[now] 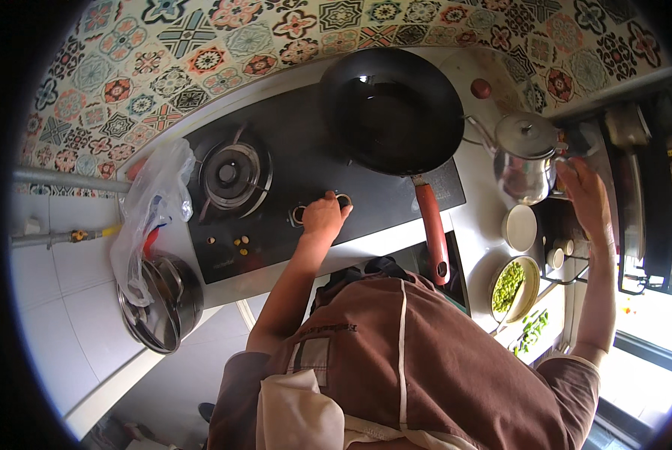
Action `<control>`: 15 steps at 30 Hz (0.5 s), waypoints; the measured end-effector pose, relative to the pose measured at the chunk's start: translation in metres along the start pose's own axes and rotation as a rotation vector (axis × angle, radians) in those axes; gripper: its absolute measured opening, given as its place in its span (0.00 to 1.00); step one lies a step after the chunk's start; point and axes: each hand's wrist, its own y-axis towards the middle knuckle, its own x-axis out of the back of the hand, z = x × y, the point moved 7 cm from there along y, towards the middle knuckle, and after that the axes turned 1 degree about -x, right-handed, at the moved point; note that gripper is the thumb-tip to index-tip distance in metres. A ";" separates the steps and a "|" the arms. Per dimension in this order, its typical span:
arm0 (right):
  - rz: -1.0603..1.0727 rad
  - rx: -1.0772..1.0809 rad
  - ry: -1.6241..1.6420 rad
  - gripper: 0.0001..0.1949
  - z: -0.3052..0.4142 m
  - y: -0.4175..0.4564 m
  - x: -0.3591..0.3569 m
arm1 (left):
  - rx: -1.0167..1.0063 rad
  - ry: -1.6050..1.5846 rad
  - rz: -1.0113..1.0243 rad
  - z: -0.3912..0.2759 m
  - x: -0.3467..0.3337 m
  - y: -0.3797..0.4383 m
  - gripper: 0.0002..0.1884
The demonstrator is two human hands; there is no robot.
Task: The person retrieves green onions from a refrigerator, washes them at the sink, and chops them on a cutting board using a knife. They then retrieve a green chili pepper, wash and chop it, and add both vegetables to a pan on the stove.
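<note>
My left hand (323, 216) rests with its fingers on a round control knob (343, 201) of the black glass gas hob (291, 135). A second knob (298, 214) lies just left of it. My right hand (583, 185) is at the handle of a shiny metal pot with a lid and a long spout (524, 163), right of the hob; the fingers are partly hidden behind the handle side. A dark wok (392, 112) stands over the right side of the hob, its red handle (432, 230) pointing towards me. Something thin and glossy shows in its bottom.
An unlit-looking burner (229, 172) is at left, beside a clear plastic bag (156, 208) and stacked metal pans (167, 304). On the right stand an empty pale bowl (519, 228), a bowl of chopped green vegetables (507, 288), more cut greens (533, 331) and a black rack (642, 185).
</note>
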 end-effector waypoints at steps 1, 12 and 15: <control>0.036 0.007 0.003 0.18 -0.007 -0.005 -0.006 | -0.001 0.007 0.012 -0.002 0.000 0.000 0.27; -0.226 -0.045 1.058 0.14 -0.062 -0.061 -0.071 | 0.035 0.077 0.040 -0.016 0.012 0.009 0.28; -0.384 -0.039 1.230 0.14 -0.099 -0.078 -0.070 | 0.035 0.095 0.068 -0.020 0.009 0.014 0.26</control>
